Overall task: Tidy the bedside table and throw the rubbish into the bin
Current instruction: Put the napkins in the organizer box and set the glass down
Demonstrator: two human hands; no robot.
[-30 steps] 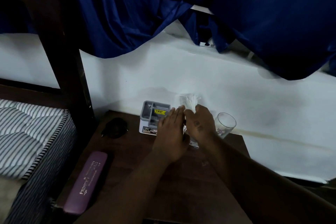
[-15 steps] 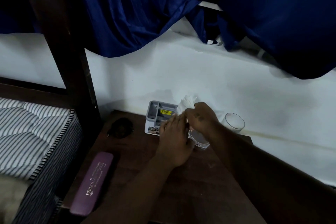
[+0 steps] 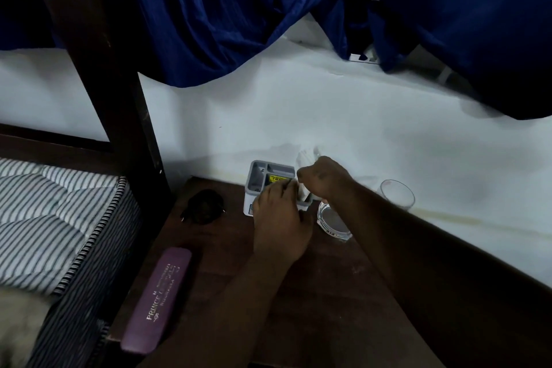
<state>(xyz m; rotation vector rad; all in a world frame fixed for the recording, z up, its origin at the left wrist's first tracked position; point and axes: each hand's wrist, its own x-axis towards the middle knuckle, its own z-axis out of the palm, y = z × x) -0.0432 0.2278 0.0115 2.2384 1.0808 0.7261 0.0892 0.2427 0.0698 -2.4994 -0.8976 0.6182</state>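
Near the middle of the frame, on the dark wooden bedside table (image 3: 334, 302): right hand (image 3: 324, 178) clenched round crumpled white paper (image 3: 306, 157), above the grey plastic organiser box (image 3: 263, 176). Left hand (image 3: 279, 222) flat, fingers loose, touching the box.

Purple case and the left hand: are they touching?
Apart. The head view shows bare dark table between the purple case at the front left edge and the left hand by the grey organiser.
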